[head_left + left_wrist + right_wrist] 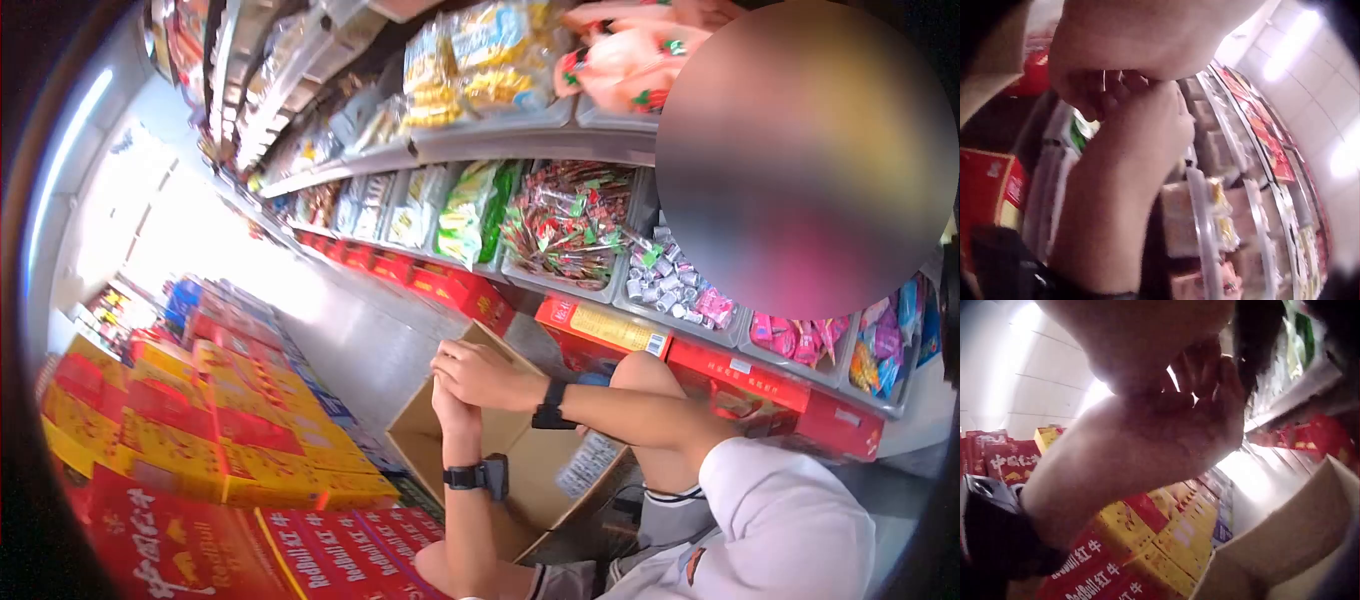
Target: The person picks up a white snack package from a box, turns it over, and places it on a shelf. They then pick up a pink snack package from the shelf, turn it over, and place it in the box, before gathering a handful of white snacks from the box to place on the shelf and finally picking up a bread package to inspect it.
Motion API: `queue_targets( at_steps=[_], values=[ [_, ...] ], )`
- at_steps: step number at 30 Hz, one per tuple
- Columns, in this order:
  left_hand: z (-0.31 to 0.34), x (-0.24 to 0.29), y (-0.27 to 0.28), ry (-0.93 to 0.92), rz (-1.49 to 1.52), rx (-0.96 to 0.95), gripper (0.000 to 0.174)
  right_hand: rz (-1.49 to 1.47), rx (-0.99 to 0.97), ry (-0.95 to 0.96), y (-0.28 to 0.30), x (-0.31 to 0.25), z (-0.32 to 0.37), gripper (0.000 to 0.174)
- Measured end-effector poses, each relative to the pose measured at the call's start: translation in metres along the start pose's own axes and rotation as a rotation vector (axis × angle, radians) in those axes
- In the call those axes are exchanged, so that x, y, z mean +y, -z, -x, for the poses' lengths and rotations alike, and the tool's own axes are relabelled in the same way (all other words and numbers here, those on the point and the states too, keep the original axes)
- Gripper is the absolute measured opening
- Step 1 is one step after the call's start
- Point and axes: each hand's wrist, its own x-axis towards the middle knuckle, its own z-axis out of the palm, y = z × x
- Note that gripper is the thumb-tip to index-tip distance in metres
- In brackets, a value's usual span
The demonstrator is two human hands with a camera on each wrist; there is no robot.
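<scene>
Both hands meet over a brown cardboard box [415,425] on the floor. In the head view, the right hand [492,378] lies on top, its fingers curled over the left hand [456,408]. The left wrist view has the right hand [1154,122] reaching up under the near left hand [1129,37]. In the right wrist view, the left hand [1179,428] sits beneath the near right hand [1154,337]. No item shows between the palms. The left hand's fingers are largely hidden, so I cannot tell how they lie. Each wrist wears a black strap [550,403].
Shelves with trays of wrapped sweets [565,220] run along the far side, red cartons [600,340] below them. Stacked yellow cartons [260,455] and red RedBull cartons [330,555] stand at the left. A grey floor aisle [360,330] lies between. A blurred patch covers the upper right.
</scene>
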Motion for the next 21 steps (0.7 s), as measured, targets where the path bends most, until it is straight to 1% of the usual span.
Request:
queue_targets(
  at_steps=[1, 2, 5, 6, 8, 10, 12, 13, 15, 18, 21],
  values=[
    [0.013, 0.014, -0.029, -0.029, -0.004, 0.006, 0.043, -0.042, 0.037, 0.042, 0.014, -0.009, -0.004, 0.016],
    [0.03, 0.031, -0.066, -0.045, -0.015, 0.025, 0.04, -0.012, 0.025, 0.007, 0.053, -0.04, -0.016, 0.017],
    [0.059, 0.063, -0.143, -0.206, -0.296, -0.03, 0.037, -0.013, 0.256, 0.083, 0.109, -0.077, -0.037, 0.015],
    [0.065, 0.069, -0.165, -0.282, -0.335, -0.13, 0.032, 0.016, 0.299, 0.097, 0.14, -0.094, -0.042, 0.014],
    [0.07, 0.081, -0.211, -0.368, -0.482, -0.231, 0.032, 0.141, 0.385, 0.107, 0.189, -0.111, -0.05, 0.014],
    [0.076, 0.091, -0.258, -0.444, -0.587, -0.353, 0.033, 0.332, 0.579, 0.186, 0.244, -0.123, -0.058, 0.015],
    [0.08, 0.093, -0.308, -0.52, -0.642, -0.506, 0.034, 0.467, 0.713, 0.219, 0.297, -0.132, -0.061, 0.016],
    [0.076, 0.091, -0.327, -0.566, -0.686, -0.546, 0.035, 0.543, 0.748, 0.193, 0.319, -0.132, -0.061, 0.021],
    [0.072, 0.085, -0.358, -0.656, -0.77, -0.622, 0.039, 0.67, 0.727, 0.124, 0.349, -0.136, -0.06, 0.033],
    [0.074, 0.074, -0.392, -0.724, -0.791, -0.637, 0.04, 0.754, 0.696, 0.011, 0.363, -0.129, -0.062, 0.045],
    [0.065, 0.062, -0.401, -0.71, -0.741, -0.649, 0.042, 0.709, 0.63, -0.056, 0.369, -0.115, -0.067, 0.05]
  ],
)
